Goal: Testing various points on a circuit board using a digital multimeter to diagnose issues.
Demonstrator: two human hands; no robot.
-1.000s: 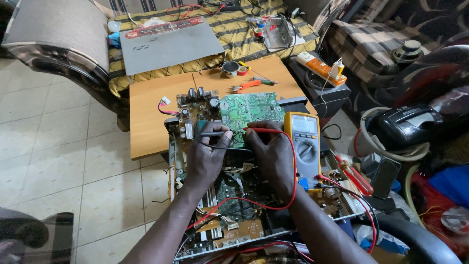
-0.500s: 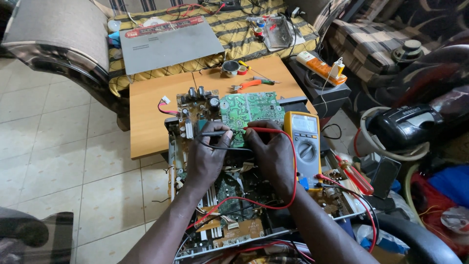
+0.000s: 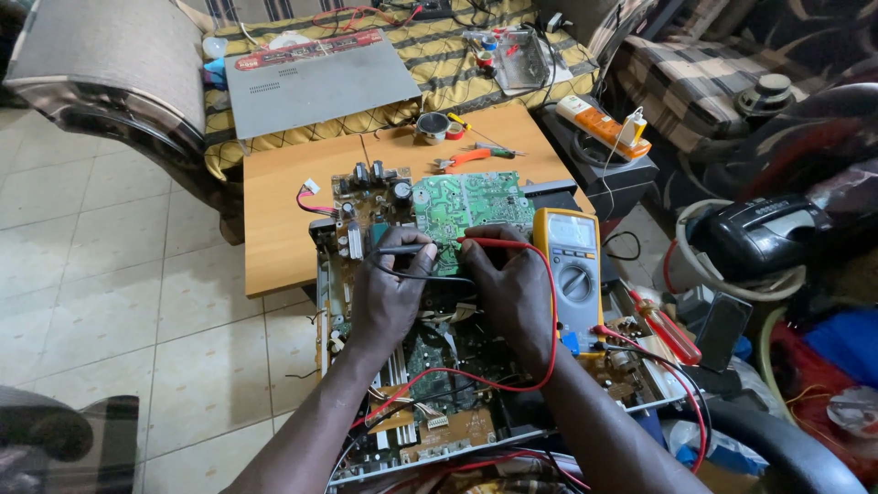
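My left hand point(image 3: 391, 293) pinches a black test probe point(image 3: 409, 249) whose tip rests on a green circuit board point(image 3: 471, 206). A red test probe point(image 3: 491, 241) is gripped by my right hand point(image 3: 513, 288), its tip touching the same board close to the black one. Both leads run to a yellow multimeter point(image 3: 571, 265) lying just right of my right hand. The green board sits tilted on an open electronics chassis point(image 3: 439, 393) full of boards and wires. A brown board with capacitors point(image 3: 366, 197) adjoins the green board's left side.
A wooden table point(image 3: 274, 220) carries orange pliers point(image 3: 462, 160) and a small round part point(image 3: 432, 125). Behind it a grey metal cover point(image 3: 315, 82) lies on a patterned cloth. An orange power strip point(image 3: 604, 126) sits right; a red-handled screwdriver point(image 3: 666, 329) lies by the chassis.
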